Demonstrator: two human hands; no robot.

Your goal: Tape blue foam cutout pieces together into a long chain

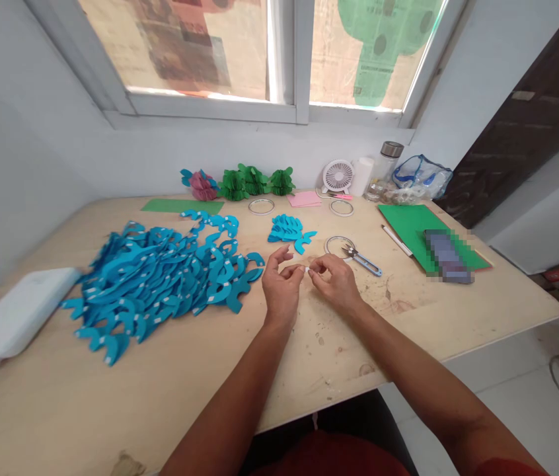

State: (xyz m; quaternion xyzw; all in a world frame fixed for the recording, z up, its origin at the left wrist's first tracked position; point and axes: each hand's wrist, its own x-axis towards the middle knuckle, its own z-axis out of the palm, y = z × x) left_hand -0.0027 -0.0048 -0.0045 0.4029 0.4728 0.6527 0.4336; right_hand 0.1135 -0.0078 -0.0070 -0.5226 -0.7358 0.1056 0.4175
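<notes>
Both hands meet over the middle of the wooden table, fingertips close together around a tiny white piece [306, 269]. My left hand [282, 284] pinches at its left side, with the index finger raised. My right hand [333, 281] pinches the piece from the right. Just beyond them lies a small stack of blue paper shapes [287, 228]. To the left spreads a large pile of blue paper shapes [155, 271] dotted with white squares. Behind my right hand are a tape roll [334, 246] and small snips [366, 263] with a blue-grey handle.
Green paper bundles [252, 180], a pink one [203, 185], a small fan [337, 176] and a glass jar [389, 158] line the wall. Green sheets [408, 228], a pen [397, 240] and a blurred phone [448, 256] sit right; a white device [24, 311] left.
</notes>
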